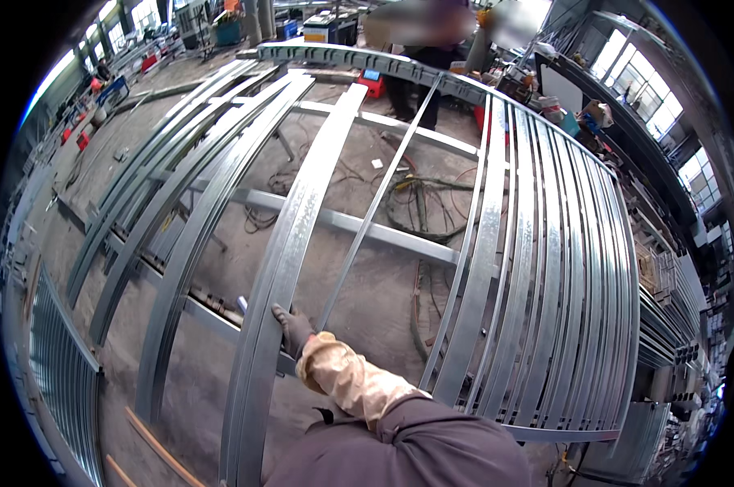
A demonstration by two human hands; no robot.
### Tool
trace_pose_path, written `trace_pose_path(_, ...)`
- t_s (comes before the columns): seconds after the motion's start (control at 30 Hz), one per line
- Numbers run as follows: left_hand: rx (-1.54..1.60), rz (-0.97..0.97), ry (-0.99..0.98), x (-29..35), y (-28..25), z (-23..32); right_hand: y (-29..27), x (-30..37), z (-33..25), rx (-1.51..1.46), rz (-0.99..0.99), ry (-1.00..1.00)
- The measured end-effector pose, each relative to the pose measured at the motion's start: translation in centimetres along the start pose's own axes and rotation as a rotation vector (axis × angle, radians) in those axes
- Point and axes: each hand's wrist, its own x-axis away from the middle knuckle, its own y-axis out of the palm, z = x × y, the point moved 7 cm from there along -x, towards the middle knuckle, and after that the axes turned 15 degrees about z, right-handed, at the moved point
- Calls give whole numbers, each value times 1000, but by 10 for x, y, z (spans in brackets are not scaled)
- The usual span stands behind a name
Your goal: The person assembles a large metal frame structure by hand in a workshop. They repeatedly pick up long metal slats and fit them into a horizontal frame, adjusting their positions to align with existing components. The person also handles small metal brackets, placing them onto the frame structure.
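My right hand [295, 329], in a dark glove under a beige sleeve cover, grips the right edge of a long, wide galvanised steel profile [290, 252]. One digit lies over its top face; the other fingers are mostly hidden. The profile stretches from near my body to the far side, resting across steel cross beams [359, 225]. Just right of it runs a thin steel bar [383, 191]. Several more loose profiles [208, 219] lie to its left. On the right, a row of parallel profiles [537, 284] meets a slotted end rail [342, 57]. My left hand is not in view.
Cables [419, 213] coil on the concrete floor below the beams. A person in dark clothes [433, 61] stands beyond the far rail, near a red machine [372, 84]. Ribbed metal panels [62, 365] and orange-brown strips [160, 449] lie at lower left. Cluttered benches [578, 114] line the right.
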Motion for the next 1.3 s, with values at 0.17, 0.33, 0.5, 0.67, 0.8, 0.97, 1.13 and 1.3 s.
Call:
trace_pose_path(0.17,193,-31,3,-2,11,-7,-13,39,-109,-56,60,-304)
trace_pose_path(0.33,357,-244,6,-73,2,133,-47,-29,-236,260,290,-512)
trace_pose_path(0.5,562,-484,-1,-121,139,230,-170,-150,-373,404,580,-718)
trace_pose_path(0.67,596,-418,34,-117,166,325,-171,-175,-404,457,570,-603)
trace_pose_path(0.8,623,-486,78,-124,206,381,-220,-218,-446,527,647,-541)
trace_pose_path(0.97,567,-530,-10,-124,233,393,-225,-235,-444,500,557,-503)
trace_pose_path(1.13,751,-603,-233,-128,257,383,-226,-230,-397,178,316,-513)
trace_pose_path(1.3,485,-496,-121,-136,250,373,-211,-32,-198,-15,215,-116)
